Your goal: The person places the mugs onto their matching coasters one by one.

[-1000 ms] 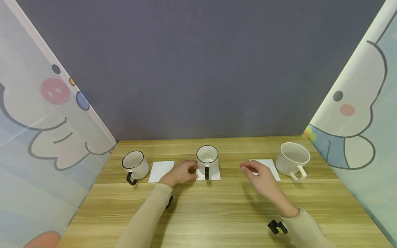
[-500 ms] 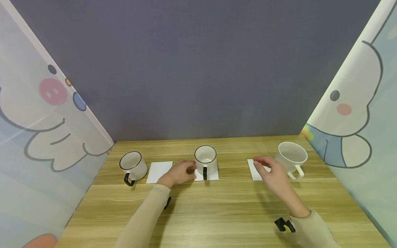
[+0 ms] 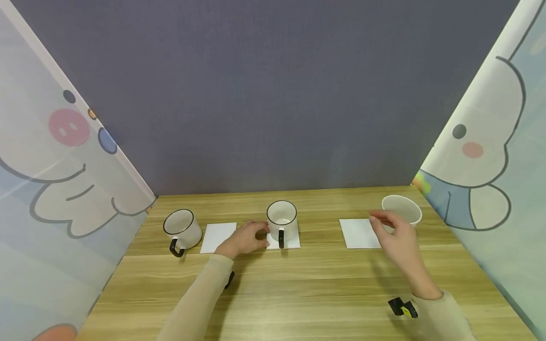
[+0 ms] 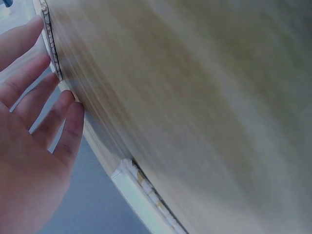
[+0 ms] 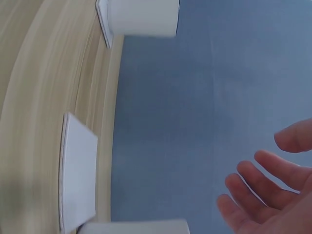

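A white mug with a black rim and black handle (image 3: pixel 288 228) stands on the middle white square pad (image 3: pixel 294 243). Beside its left side is my left hand (image 3: pixel 245 238), fingers apart and gently bent; whether the fingertips touch the mug or pad I cannot tell. My right hand (image 3: pixel 400 241) hovers in front of a larger all-white mug (image 3: pixel 401 208), hiding its handle and lower body. In the right wrist view, the right fingers (image 5: pixel 243 190) are loosely bent with nothing between them. The right square pad (image 3: pixel 358 233) lies bare, left of that hand.
Another black-rimmed white mug (image 3: pixel 189 233) stands on the wooden table (image 3: pixel 298 293) at the left. Next to it lies a bare white square pad (image 3: pixel 216 237). A dark grey panel (image 3: pixel 273 104) rises behind the table, with cartoon-printed curtains (image 3: pixel 486 189) at both sides.
My right hand has moved rightward, from left of the right pad across it to the large white mug. My left hand stays beside the middle mug. The head view has shifted slightly.
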`<state>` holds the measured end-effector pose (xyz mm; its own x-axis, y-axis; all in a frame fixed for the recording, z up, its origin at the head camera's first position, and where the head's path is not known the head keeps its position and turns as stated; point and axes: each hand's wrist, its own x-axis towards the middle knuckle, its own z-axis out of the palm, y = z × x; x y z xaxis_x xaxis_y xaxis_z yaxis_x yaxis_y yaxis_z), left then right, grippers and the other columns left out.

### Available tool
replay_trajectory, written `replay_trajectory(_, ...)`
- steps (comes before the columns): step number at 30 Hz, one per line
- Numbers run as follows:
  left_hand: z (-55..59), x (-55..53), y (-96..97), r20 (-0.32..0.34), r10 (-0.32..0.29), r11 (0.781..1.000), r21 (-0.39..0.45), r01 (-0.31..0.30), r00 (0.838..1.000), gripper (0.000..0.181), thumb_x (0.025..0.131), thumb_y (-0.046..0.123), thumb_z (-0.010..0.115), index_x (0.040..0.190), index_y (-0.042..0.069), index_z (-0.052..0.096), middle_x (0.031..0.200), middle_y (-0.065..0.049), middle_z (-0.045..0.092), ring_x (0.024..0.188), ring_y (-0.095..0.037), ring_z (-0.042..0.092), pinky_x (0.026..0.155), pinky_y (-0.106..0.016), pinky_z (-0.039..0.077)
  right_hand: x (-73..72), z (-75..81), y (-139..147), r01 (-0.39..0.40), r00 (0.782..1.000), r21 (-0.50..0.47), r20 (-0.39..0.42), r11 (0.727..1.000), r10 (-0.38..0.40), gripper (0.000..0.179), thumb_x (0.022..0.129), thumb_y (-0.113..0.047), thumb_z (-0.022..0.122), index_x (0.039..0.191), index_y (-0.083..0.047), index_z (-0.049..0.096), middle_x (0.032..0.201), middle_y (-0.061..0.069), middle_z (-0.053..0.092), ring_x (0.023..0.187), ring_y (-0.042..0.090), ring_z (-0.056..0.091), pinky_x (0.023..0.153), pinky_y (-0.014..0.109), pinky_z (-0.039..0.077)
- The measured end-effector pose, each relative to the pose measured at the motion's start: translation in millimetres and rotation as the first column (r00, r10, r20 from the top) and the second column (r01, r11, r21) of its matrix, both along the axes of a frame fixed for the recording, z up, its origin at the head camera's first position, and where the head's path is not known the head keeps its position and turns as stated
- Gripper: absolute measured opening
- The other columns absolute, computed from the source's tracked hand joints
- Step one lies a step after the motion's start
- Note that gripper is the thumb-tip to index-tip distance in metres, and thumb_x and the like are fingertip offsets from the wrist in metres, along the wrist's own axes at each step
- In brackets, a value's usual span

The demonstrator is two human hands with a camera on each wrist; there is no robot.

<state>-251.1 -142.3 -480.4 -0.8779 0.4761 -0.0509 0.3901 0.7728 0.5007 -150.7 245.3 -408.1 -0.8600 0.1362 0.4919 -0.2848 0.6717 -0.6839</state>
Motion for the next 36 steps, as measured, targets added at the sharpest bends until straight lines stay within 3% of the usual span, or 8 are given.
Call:
replay_trajectory(3, -0.1, 0.0, 0.0, 0.0, 0.001, 1.0, -0.007, -0.001, 1.0, 0.027, 0.09, 0.028, 0.08, 0.113, 0.022, 0.067, 0.146, -0.002, 0.057, 0.137, -0.034, 0.046, 0.109, -0.058, 0.04, -1.4, -0.8, 8.3, 0.029, 1.0, -0.025, -0.007, 0.999, -0.029, 0.023, 0.1, -0.014, 0.063, 0.112, 0.004, 0.071, 0.108, 0.016, 0.072, 0.094, -0.02, 0.047, 0.082, 0.011, 0.041)
replay_trajectory(8, -1.2, -0.7, 0.5, 0.007, 0.01, 1.0, -0.01, -0.01, 1.0, 0.027, 0.09, 0.028, 0.079, 0.114, 0.023, 0.067, 0.147, 0.0, 0.057, 0.138, -0.032, 0.045, 0.109, -0.058, 0.04, -2.6, -1.4, 22.9, 0.092, 0.996, -0.068, -0.015, 0.993, -0.093, 0.023, 0.099, -0.014, 0.065, 0.111, 0.005, 0.071, 0.098, -0.023, 0.063, 0.091, -0.019, 0.05, 0.081, 0.011, 0.041)
replay_trajectory(11, -0.9, -0.4, 1.0, 0.009, 0.012, 1.0, -0.013, -0.012, 1.0, 0.028, 0.09, 0.029, 0.079, 0.114, 0.023, 0.067, 0.147, 0.0, 0.056, 0.138, -0.033, 0.045, 0.109, -0.059, 0.039, -1.7, -0.5, 30.9, 0.145, 0.989, -0.108, 0.002, 0.984, -0.145, 0.024, 0.099, -0.015, 0.065, 0.111, 0.004, 0.071, 0.094, -0.035, 0.054, 0.09, -0.019, 0.051, 0.081, 0.012, 0.041)
replay_trajectory(17, -0.5, -0.3, 1.1, 0.002, 0.012, 1.0, -0.011, -0.012, 1.0, 0.028, 0.09, 0.028, 0.079, 0.114, 0.022, 0.067, 0.147, -0.001, 0.056, 0.138, -0.033, 0.045, 0.109, -0.058, 0.04, -2.6, -5.3, 46.5, 0.244, 0.968, -0.236, 0.005, 0.941, -0.25, 0.024, 0.097, -0.013, 0.066, 0.109, 0.007, 0.071, 0.089, -0.032, 0.057, 0.085, -0.014, 0.055, 0.078, 0.005, 0.042)
replay_trajectory(22, -2.1, 0.1, 1.2, -0.004, 0.004, 1.0, -0.001, -0.004, 1.0, 0.028, 0.089, 0.027, 0.08, 0.113, 0.021, 0.067, 0.146, -0.004, 0.057, 0.137, -0.035, 0.046, 0.109, -0.059, 0.04, -5.7, -16.3, 62.4, 0.291, 0.952, -0.278, -0.01, 0.915, -0.306, 0.024, 0.097, -0.012, 0.067, 0.106, 0.01, 0.069, 0.086, -0.031, 0.057, 0.08, -0.012, 0.056, 0.074, 0.005, 0.042)
replay_trajectory(30, -1.6, 0.0, 1.8, 0.0, -0.01, 1.0, -0.017, 0.01, 1.0, 0.029, 0.09, 0.027, 0.079, 0.115, 0.019, 0.067, 0.147, -0.005, 0.056, 0.137, -0.036, 0.045, 0.108, -0.059, 0.041, -8.1, -34.0, 79.5, 0.391, 0.919, -0.324, 0.101, 0.861, -0.38, 0.024, 0.096, -0.016, 0.068, 0.102, 0.007, 0.07, 0.075, -0.031, 0.057, 0.072, -0.009, 0.054, 0.062, 0.006, 0.042)
replay_trajectory(36, 0.4, 0.3, 1.2, 0.015, 0.017, 1.0, -0.021, -0.016, 1.0, 0.028, 0.09, 0.028, 0.079, 0.115, 0.023, 0.067, 0.148, -0.001, 0.055, 0.139, -0.034, 0.044, 0.109, -0.058, 0.04, -7.2, -44.6, 82.1, 0.444, 0.896, -0.415, 0.227, 0.794, -0.383, 0.011, 0.095, -0.021, 0.071, 0.085, -0.015, 0.071, 0.067, -0.025, 0.058, 0.067, -0.005, 0.054, 0.058, 0.008, 0.042)
